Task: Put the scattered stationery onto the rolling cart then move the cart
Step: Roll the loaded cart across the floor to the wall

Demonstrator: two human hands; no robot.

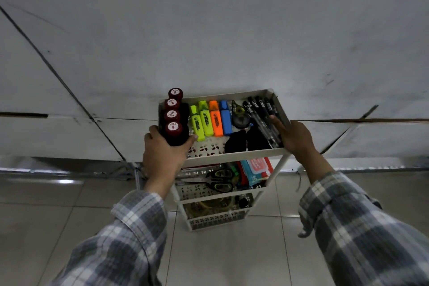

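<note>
a broad grey surface (232, 30) fills the upper part of the view. a thin dark seam (58, 76) crosses its left side on a slant, and a level seam (371, 120) runs across its right side. faint dark scuffs (328, 81) mark it right of centre. along its lower edge lies a pale shiny strip (69, 169). below that edge spread light floor tiles (232, 258), with a bright glare (66, 181) just under the strip at the left.
</note>
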